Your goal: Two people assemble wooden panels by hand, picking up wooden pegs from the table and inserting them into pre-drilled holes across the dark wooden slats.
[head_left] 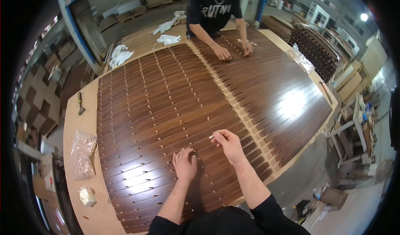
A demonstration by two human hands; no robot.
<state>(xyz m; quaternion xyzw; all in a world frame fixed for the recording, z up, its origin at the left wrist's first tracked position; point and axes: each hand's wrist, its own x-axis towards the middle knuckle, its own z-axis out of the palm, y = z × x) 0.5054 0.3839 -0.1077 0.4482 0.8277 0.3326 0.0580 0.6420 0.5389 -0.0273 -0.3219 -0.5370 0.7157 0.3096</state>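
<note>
Brown wooden strips [170, 106] line the tabletop [74, 122], above whose nearer half the right hand [229, 145] pinches a pale peg [211, 136], probably leaving its tip free, beside the loosely spread left hand [185, 167] (the clear bag [83, 156] lies along the left edge, presumably for reach).
</note>
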